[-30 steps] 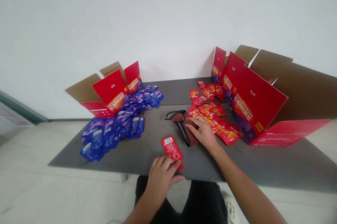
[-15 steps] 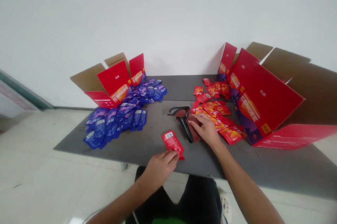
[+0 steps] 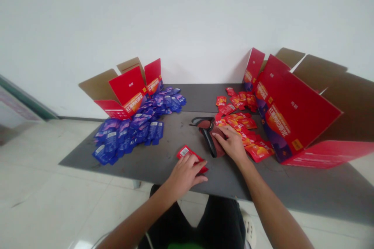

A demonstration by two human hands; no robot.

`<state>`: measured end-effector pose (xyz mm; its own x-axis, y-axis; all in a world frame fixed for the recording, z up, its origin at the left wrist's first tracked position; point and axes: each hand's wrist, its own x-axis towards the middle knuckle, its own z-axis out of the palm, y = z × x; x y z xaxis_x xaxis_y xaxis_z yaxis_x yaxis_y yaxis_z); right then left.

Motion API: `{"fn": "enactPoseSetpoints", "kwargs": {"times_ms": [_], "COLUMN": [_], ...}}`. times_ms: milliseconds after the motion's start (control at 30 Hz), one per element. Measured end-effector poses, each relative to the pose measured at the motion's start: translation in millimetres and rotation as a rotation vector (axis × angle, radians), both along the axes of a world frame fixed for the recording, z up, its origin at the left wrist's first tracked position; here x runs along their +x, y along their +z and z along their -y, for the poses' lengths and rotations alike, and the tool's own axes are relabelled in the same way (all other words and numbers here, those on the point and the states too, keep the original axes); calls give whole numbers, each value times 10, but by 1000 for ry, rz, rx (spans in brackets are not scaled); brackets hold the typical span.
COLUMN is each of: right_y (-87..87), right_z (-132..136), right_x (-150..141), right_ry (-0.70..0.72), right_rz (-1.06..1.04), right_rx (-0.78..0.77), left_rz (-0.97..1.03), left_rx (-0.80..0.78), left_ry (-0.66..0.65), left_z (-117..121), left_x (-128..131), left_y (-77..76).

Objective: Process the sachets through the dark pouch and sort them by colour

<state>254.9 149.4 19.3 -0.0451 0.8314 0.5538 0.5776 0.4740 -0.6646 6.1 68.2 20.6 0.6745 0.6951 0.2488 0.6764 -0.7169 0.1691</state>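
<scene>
My left hand [image 3: 187,170] lies over a red sachet [image 3: 184,151] near the table's front edge, fingers curled on it and covering most of it. My right hand [image 3: 232,142] rests, fingers bent, on a dark red pouch with a black strap [image 3: 208,131] in the middle of the table. Just right of that hand lies a heap of red sachets [image 3: 242,122]. A heap of blue sachets [image 3: 137,128] covers the left part of the table.
A small open red carton [image 3: 125,91] stands at the back left. A large open red carton [image 3: 295,112] stands at the right. The dark grey table [image 3: 163,159] stands against a white wall, with pale floor tiles to the left and my dark trousers below its front edge.
My left hand has slid forward over the red sachet, which has turned and now shows only its left end. My right hand stays on the pouch. The view has shifted slightly.
</scene>
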Motion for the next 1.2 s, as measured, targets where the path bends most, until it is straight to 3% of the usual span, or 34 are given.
{"fn": "enactPoseSetpoints", "kwargs": {"times_ms": [333, 433, 567, 633, 700, 800, 900, 967, 1200], "right_y": [-17, 4, 29, 31, 27, 24, 34, 45, 60], "right_z": [-20, -7, 2, -3, -10, -17, -13, -7, 0], "right_x": [16, 16, 27, 39, 56, 78, 85, 81, 71], "right_ry": [-8, -13, -19, -36, -55, -76, -82, -81, -72], "right_rz": [-41, -47, -57, -62, -65, -70, -71, -68, -56], "right_rx": [13, 0, 10, 30, 47, 54, 51, 50, 59], "left_rz": [19, 72, 361, 518, 667, 957, 1322, 1448, 1551], "left_rx": [117, 169, 212, 127, -16, -347, -802, -970, -1032], "left_ry": [-7, 7, 39, 168, 388, 605, 599, 585, 476], "left_z": [-1, 41, 77, 87, 84, 56, 34, 44, 262], "left_x": [84, 68, -17, -69, -113, -146, -150, -152, -186], "left_y": [-164, -111, 102, 220, 290, 251, 100, 6, -144]}}
